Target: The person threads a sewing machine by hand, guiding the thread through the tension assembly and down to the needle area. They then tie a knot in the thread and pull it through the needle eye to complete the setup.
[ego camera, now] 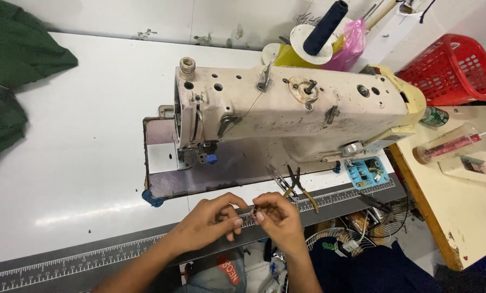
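My left hand (213,217) and my right hand (277,216) meet at the table's front edge, just in front of the worn cream sewing machine (292,108). Between their fingertips they pinch a small dark part (253,210); it is too small to tell what it is. Both hands hover over the printed ruler strip (91,255) along the table edge. Thread snips (278,179) and small pliers (301,187) lie on the table just beyond my right hand.
Green cloth (9,70) lies at the far left of the white table (80,141). A dark thread cone (324,27) stands behind the machine. A small blue tray (365,172) of bits sits at the machine's right. A red basket (455,68) and a side table (460,201) are at right.
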